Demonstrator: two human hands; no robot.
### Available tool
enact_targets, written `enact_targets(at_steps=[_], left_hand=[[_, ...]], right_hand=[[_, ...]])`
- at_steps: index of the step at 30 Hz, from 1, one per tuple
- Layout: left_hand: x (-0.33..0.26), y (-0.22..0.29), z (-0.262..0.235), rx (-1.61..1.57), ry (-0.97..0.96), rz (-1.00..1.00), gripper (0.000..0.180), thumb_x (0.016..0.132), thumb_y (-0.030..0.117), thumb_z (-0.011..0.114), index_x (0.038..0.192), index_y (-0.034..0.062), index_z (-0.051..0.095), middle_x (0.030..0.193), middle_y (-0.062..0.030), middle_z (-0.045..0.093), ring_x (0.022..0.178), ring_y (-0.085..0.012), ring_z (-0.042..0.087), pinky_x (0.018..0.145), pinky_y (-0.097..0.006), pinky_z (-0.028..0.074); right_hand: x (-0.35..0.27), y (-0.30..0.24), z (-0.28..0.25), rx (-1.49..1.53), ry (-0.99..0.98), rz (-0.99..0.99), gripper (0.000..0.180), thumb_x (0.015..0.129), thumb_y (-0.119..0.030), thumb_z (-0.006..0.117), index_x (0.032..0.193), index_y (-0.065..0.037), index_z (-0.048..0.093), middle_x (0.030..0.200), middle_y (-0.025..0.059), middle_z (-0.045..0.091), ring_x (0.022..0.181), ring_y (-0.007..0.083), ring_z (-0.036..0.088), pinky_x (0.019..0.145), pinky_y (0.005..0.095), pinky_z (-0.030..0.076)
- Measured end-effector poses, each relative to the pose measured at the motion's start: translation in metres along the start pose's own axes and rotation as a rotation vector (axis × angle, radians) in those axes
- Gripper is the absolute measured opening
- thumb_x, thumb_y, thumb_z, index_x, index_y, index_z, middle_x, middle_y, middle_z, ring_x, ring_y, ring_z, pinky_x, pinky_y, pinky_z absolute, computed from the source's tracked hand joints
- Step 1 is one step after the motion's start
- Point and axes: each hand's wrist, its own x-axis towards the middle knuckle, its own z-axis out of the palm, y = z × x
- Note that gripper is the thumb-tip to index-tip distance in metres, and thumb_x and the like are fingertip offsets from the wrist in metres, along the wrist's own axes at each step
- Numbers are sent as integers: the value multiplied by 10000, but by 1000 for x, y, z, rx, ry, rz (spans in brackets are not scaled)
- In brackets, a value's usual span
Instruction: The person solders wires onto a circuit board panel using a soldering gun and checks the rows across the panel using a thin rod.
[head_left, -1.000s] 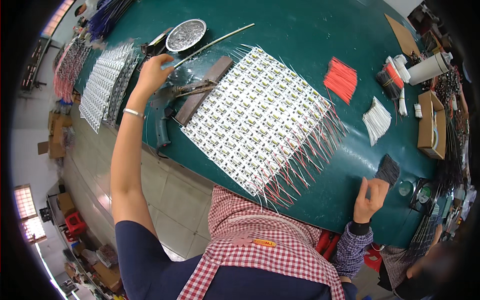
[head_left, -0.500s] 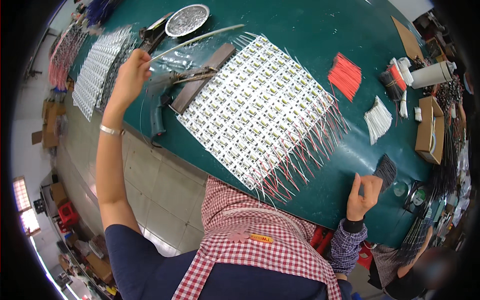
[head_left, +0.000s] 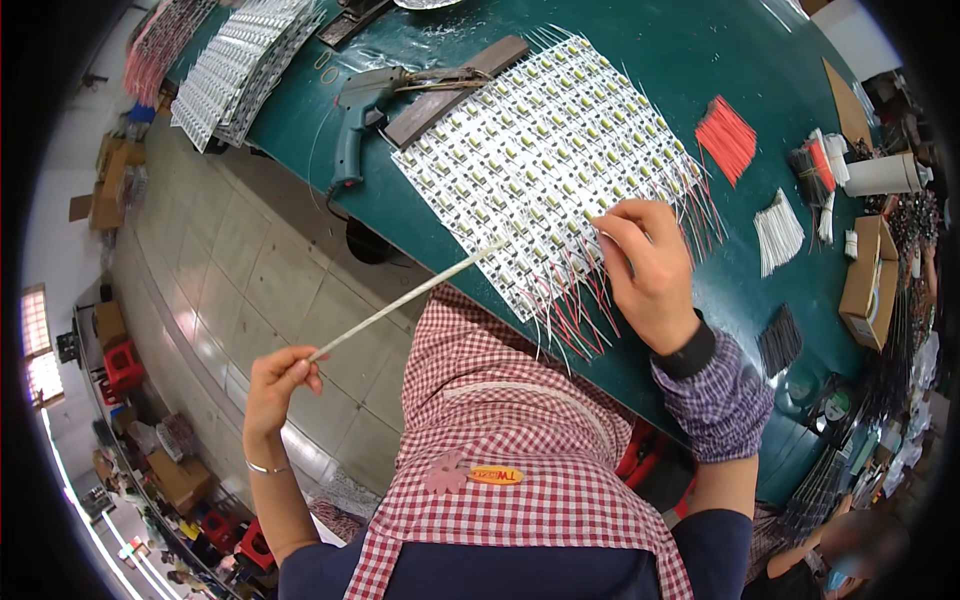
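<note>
The left hand (head_left: 280, 388) pinches the rod (head_left: 405, 300), which points toward 2 o'clock; the right hand (head_left: 652, 282), at the board's (head_left: 530, 150) 5 o'clock, pinches something or nothing: cannot tell.

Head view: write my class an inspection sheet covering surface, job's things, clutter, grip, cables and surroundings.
Surface: green table, shiny.
Job's things: pale rod; white sheet of small parts, dark bar along its upper-left edge.
Clutter: red wire bundle, white wire bundle, black wire bundle; open box.
Grip: left hand holds the rod's end; right hand over the sheet, any hold unclear.
Cables: red and white wires fringe the sheet; cord of gun-shaped tool, far end unclear.
Surroundings: tiled floor, red stools, another person.
</note>
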Motion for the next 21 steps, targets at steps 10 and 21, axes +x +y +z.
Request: enact_targets(at_steps=[10, 21], left_hand=[[-8, -44, 10, -111, 72, -89, 232, 970, 45, 554, 1121, -85, 673, 831, -45, 631, 681, -136, 621, 636, -274, 522], [26, -15, 54, -95, -75, -17, 292, 972, 71, 567, 1235, -50, 601, 833, -51, 635, 663, -129, 621, 607, -252, 514]], right_hand=[[-35, -2, 21, -56, 31, 107, 208, 815, 42, 685, 1012, -15, 650, 1026, 120, 586, 896, 293, 589, 769, 382, 498], [-45, 0, 20, -43, 55, 136, 209, 808, 48, 681, 1005, -15, 654, 1020, 121, 583, 902, 297, 594, 764, 386, 504]])
